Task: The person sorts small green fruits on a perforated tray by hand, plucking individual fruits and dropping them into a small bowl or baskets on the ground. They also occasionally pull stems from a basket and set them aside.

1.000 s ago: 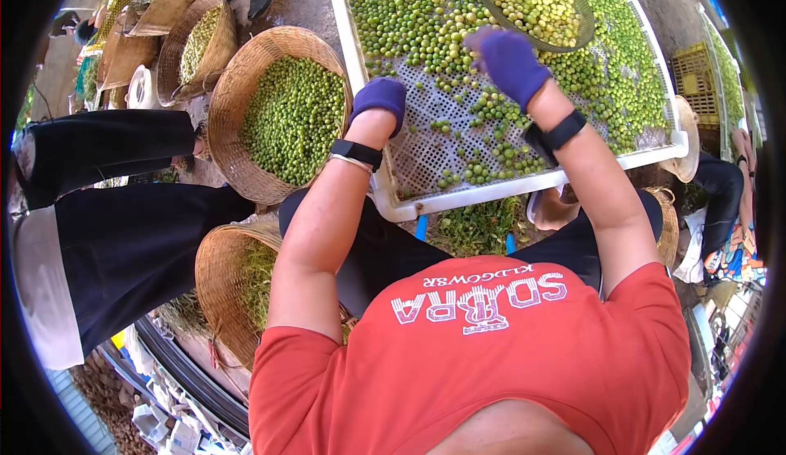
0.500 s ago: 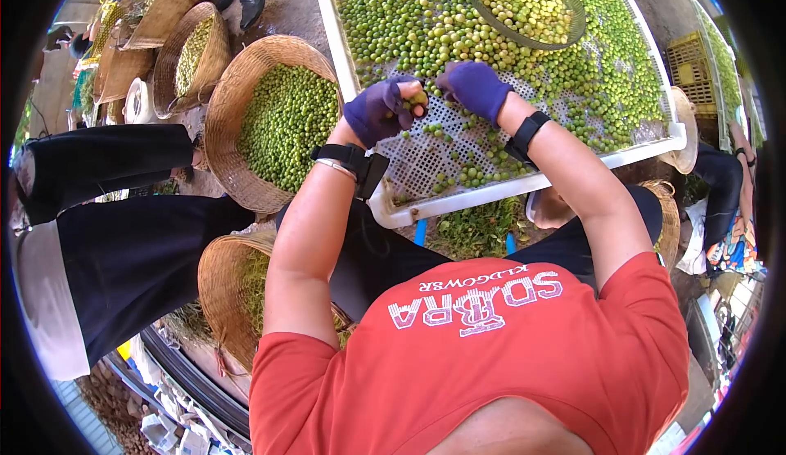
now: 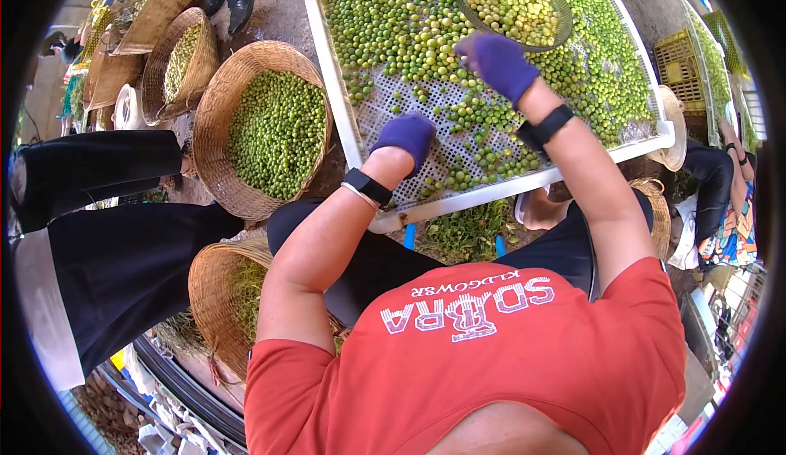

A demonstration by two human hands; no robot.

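My left hand [image 3: 407, 138], in a purple glove with bare fingertips, is low over the perforated white tray [image 3: 422, 160]. Its back faces me and hides the fingers. Higher up, my right hand [image 3: 501, 64] wears a matching glove. Its bare fingers are bent together over small round green fruits [image 3: 409, 25], just below a dark mesh bowl [image 3: 563, 29]. Whatever those fingertips pinch is too small to make out. Yellower fruits [image 3: 512, 5] fill the bowl, which sits on the green ones at the tray's far side.
Left of the tray stands a wicker basket [image 3: 214, 132] of green fruits, with more baskets [image 3: 155, 70] behind. Another basket [image 3: 214, 287] is by my left leg. A person's dark-clothed legs [image 3: 123, 267] are close on the left. A yellow crate [image 3: 681, 70] stands right.
My left hand, which held a few fruits at the tray's left edge, has turned over and moved down-right above the mesh. My right hand has moved up toward the bowl.
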